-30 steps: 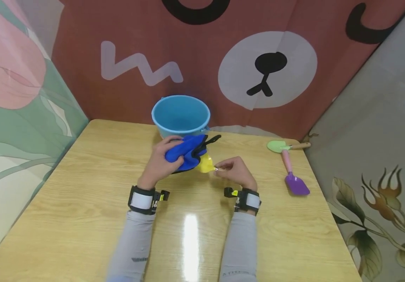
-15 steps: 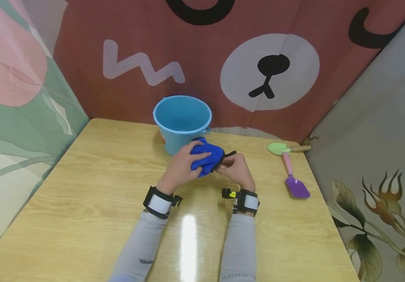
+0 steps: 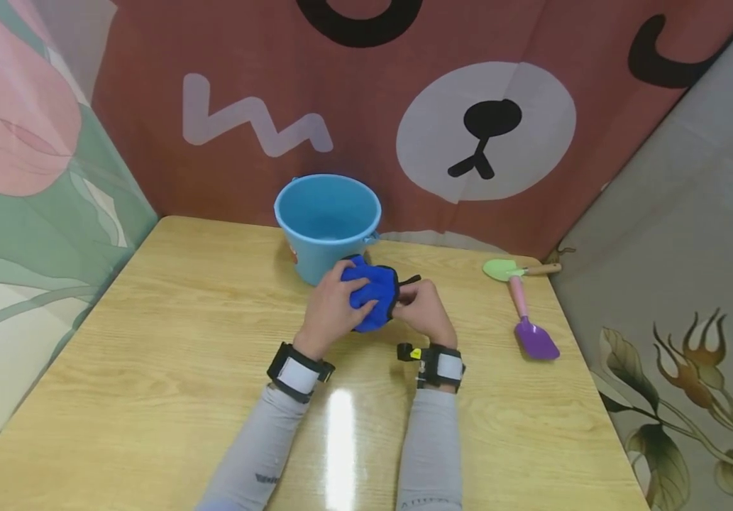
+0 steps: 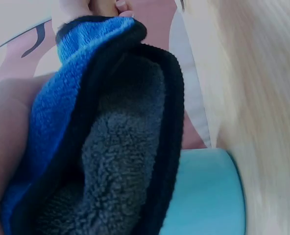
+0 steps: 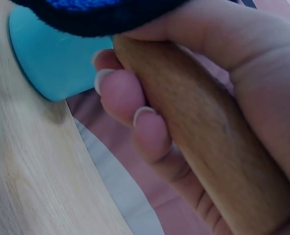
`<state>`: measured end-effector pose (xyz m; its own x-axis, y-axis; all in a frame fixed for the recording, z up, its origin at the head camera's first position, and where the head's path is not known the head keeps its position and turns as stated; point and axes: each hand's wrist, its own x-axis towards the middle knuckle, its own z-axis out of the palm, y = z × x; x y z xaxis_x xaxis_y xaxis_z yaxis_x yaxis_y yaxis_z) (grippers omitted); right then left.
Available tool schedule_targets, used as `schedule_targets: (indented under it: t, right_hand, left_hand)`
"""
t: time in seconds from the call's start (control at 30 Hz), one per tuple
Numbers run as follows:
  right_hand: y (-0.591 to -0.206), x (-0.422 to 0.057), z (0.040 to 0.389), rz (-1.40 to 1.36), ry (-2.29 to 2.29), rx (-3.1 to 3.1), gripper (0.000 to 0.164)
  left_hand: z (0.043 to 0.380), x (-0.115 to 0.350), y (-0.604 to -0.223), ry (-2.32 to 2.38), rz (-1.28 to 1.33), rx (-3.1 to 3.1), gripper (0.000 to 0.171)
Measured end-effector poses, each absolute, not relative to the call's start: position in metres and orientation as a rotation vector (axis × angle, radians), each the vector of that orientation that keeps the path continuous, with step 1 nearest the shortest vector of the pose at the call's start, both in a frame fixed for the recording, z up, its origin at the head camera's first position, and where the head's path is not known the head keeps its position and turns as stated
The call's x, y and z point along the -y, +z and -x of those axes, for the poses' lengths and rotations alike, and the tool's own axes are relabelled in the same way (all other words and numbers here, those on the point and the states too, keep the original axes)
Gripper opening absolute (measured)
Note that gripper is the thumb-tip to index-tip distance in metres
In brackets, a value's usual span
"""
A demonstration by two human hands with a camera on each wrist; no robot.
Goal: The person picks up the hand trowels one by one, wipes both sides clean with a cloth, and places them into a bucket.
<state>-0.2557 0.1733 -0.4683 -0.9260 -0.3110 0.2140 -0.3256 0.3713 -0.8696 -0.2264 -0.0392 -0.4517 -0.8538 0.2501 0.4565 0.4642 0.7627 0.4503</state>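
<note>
My left hand [image 3: 331,306] grips a blue cloth [image 3: 375,298] with black edging, bunched and folded in front of the bucket. In the left wrist view the cloth's grey fleecy underside [image 4: 123,132] shows inside the fold. My right hand [image 3: 430,312] holds a small toy shovel by its wooden handle [image 5: 199,117], fingers curled round it in the right wrist view. The shovel's yellow blade is hidden behind the cloth, which covers the front end of the handle. A black loop [image 3: 411,279] of the cloth sticks out over the right hand.
A light blue bucket [image 3: 311,259] stands at the table's back edge, just behind the cloth. On the right lie a green toy shovel [image 3: 500,269] with a wooden handle and a purple toy shovel [image 3: 536,341] with a pink handle, crossing. Printed curtains [image 3: 340,85] rise behind the wooden table [image 3: 168,341].
My left hand has moved right and slightly down with the cloth, which has come over the yellow blade that showed a second ago. The right hand has barely shifted.
</note>
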Motion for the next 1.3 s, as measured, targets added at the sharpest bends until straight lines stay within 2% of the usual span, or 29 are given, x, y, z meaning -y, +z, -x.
schedule_targets:
  t: [0.23, 0.77, 1.3]
  right_hand:
    - [-0.467, -0.172, 0.255, -0.567, 1.576, 2.627, 0.011]
    - [-0.469, -0.177, 0.253, -0.495, 1.563, 2.728, 0.017]
    - [-0.47, -0.181, 0.252, -0.445, 1.595, 2.745, 0.02]
  left_hand:
    - [0.23, 0.04, -0.453, -0.829, 0.48, 2.547, 0.036]
    - [0.233, 0.05, -0.451, -0.819, 0.246, 2.599, 0.034]
    - [0.235, 0.063, -0.444, -0.815, 0.172, 2.579, 0.036]
